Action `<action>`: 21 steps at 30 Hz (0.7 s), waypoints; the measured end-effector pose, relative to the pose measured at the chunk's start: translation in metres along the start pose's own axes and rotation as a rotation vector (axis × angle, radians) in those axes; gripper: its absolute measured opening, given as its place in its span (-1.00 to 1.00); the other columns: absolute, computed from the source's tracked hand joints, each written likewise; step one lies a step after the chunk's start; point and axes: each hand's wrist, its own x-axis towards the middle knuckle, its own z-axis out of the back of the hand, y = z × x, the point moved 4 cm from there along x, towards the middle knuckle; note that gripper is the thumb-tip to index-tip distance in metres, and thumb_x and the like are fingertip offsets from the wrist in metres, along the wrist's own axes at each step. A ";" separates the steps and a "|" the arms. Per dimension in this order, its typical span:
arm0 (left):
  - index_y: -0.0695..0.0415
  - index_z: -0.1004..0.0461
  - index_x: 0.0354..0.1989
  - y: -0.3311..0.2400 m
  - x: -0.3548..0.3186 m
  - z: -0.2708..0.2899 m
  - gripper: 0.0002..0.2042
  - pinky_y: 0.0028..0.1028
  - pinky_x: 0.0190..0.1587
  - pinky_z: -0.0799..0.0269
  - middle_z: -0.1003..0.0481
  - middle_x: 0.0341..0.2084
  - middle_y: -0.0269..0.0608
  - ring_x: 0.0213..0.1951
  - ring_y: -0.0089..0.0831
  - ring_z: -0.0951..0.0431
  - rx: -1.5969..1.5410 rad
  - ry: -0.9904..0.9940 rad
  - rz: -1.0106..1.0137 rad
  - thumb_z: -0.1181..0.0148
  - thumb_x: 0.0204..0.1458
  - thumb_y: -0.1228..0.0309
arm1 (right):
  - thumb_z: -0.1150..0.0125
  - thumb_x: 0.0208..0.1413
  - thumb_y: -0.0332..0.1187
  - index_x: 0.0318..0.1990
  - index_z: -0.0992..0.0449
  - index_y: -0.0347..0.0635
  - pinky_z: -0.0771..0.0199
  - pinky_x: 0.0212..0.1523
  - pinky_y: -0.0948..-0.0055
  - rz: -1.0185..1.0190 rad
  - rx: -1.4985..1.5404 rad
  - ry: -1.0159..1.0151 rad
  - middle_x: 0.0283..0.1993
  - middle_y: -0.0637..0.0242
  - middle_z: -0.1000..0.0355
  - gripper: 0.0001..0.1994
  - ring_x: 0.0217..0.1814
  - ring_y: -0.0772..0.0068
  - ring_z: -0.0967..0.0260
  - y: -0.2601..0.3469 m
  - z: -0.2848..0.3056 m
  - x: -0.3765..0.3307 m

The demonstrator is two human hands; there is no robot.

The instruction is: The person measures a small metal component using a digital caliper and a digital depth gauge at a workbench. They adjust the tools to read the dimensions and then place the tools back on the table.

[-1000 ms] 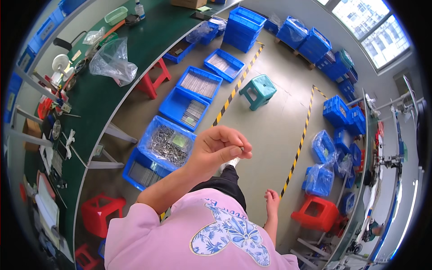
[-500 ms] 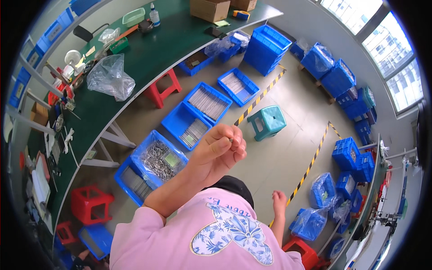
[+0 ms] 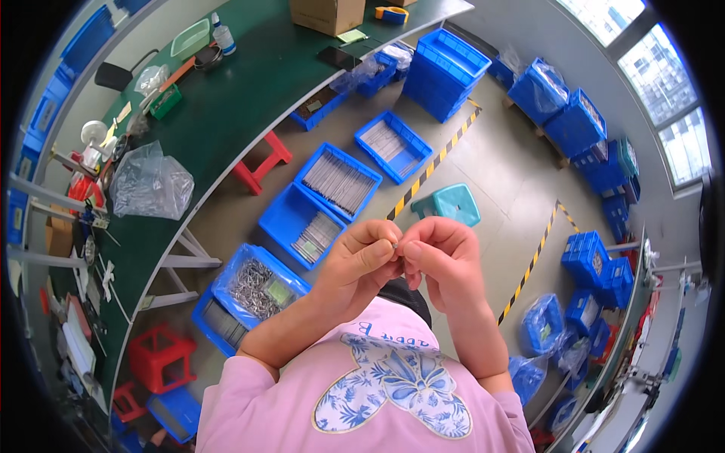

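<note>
Both my hands meet in front of my chest, fingertips touching. My left hand (image 3: 355, 257) pinches a tiny dark metal piece (image 3: 395, 245) between thumb and forefinger; it is too small to name more closely. Against that piece, my right hand (image 3: 449, 260) has its thumb and forefinger pressed together; whether they grip the same piece or another is hidden. Beneath the hands, on the floor, is a teal stool (image 3: 457, 204). To the left of them stand a blue crate with thin metal rods (image 3: 321, 235) and a bag-lined crate of small metal parts (image 3: 260, 291).
A long green workbench (image 3: 249, 87) curves along the left, bearing a clear plastic bag (image 3: 151, 181) and a cardboard box (image 3: 328, 13). Blue crates (image 3: 445, 72) are stacked beyond it. Red stools (image 3: 161, 355) stand by the bench. More crates (image 3: 585, 253) line the right side past striped floor tape (image 3: 529, 272).
My right hand has come up from low at my right side to meet the left. The left hand still pinches the tiny piece. The view has shifted slightly.
</note>
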 end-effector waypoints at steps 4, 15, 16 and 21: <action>0.15 -0.37 -0.36 -0.033 0.043 0.019 -0.92 -0.59 -0.34 -0.30 -0.39 -0.44 -0.30 -0.40 -0.57 -0.39 0.109 -0.045 -0.056 -0.07 -0.01 0.44 | -0.19 -0.12 -0.47 -0.51 -0.41 -0.32 -0.23 -0.66 0.74 -0.054 -0.003 0.040 -0.58 0.33 -0.37 -0.89 -0.63 0.69 -0.26 0.011 0.004 0.057; 0.21 -0.41 -0.41 -0.122 0.104 0.050 -0.92 -0.62 -0.37 -0.30 -0.37 -0.46 -0.29 -0.42 -0.58 -0.37 0.862 -0.219 -0.446 -0.15 -0.10 0.56 | -0.20 -0.14 -0.46 -0.51 -0.41 -0.33 -0.26 -0.65 0.70 -0.150 0.078 0.164 -0.60 0.33 -0.35 -0.88 -0.63 0.64 -0.26 0.011 0.000 0.177; 0.21 -0.42 -0.40 -0.131 0.105 0.049 -0.90 -0.62 -0.37 -0.30 -0.37 -0.46 -0.28 -0.42 -0.58 -0.37 1.004 -0.215 -0.512 -0.17 -0.13 0.58 | -0.20 -0.13 -0.46 -0.51 -0.41 -0.33 -0.27 -0.66 0.69 -0.152 0.073 0.174 -0.59 0.33 -0.35 -0.88 -0.64 0.64 -0.26 0.010 -0.002 0.184; 0.23 -0.45 -0.39 -0.160 0.105 0.049 -0.83 -0.61 -0.39 -0.30 -0.39 -0.47 -0.23 -0.44 -0.57 -0.38 1.235 -0.266 -0.700 -0.20 -0.21 0.64 | -0.13 -0.06 -0.42 -0.45 -0.38 -0.32 -0.27 -0.69 0.65 -0.320 0.254 0.353 -0.59 0.33 -0.32 -0.87 -0.66 0.61 -0.25 0.001 -0.022 0.215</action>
